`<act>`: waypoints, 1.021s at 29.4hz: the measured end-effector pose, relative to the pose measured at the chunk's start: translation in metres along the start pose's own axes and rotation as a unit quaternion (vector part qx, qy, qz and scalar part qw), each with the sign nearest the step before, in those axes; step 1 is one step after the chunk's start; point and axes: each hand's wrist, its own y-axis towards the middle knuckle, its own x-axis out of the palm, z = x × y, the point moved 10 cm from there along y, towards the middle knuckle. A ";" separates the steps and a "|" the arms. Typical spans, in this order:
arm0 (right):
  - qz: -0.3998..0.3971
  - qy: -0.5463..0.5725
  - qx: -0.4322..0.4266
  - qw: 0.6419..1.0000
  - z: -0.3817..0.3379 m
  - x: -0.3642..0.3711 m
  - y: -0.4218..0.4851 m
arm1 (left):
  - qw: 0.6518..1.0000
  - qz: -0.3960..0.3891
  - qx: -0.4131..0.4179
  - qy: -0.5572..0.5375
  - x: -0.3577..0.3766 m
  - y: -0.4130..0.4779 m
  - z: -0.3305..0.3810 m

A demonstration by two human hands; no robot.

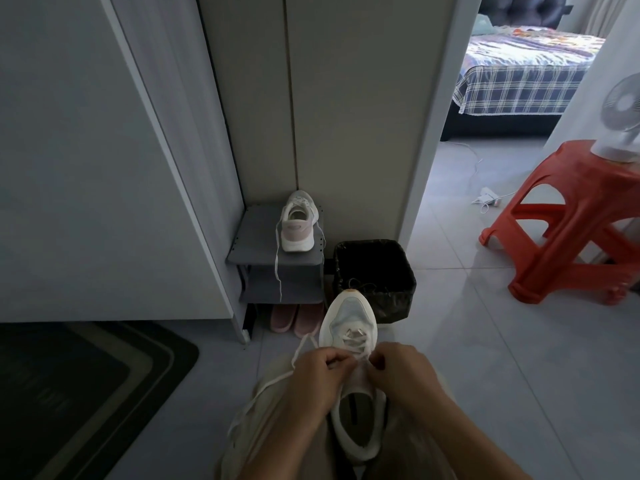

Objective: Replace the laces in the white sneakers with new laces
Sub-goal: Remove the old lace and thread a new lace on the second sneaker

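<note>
You hold a white sneaker (pixel 349 323) on your lap, its toe pointing at the black bin (pixel 375 268) and overlapping the bin's near rim in this view. Both hands meet over its middle eyelets. Your left hand (pixel 317 379) is curled and pinches the white lace (pixel 263 386), whose loose length trails off to the left across your thigh. Your right hand (pixel 403 372) is curled too, fingertips pinching the lace at the shoe's right side. The heel opening lies between your wrists.

Left of the bin, the second sneaker (pixel 299 225) stands heel-out on top of a grey shoe rack (pixel 256 237), a lace end dangling over the shelf edge. Its pink heel patch is too blurred to read. Pink slippers (pixel 296 318) sit under the rack, just left of the bin. A red stool (pixel 571 220) stands well to the bin's right.
</note>
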 end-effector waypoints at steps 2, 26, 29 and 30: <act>0.007 0.073 -0.002 0.997 0.008 -0.003 -0.002 | 1.000 0.010 0.011 0.015 0.005 -0.003 0.000; 0.054 0.188 -0.013 0.981 0.025 -0.002 -0.011 | 0.998 0.059 0.006 -0.017 0.016 -0.002 -0.009; 0.059 0.176 -0.024 0.982 0.024 0.001 -0.012 | 0.999 0.039 0.031 -0.005 0.018 0.002 -0.004; 0.057 0.175 -0.024 0.983 0.025 0.003 -0.012 | 0.999 0.034 0.041 0.007 0.018 0.004 -0.001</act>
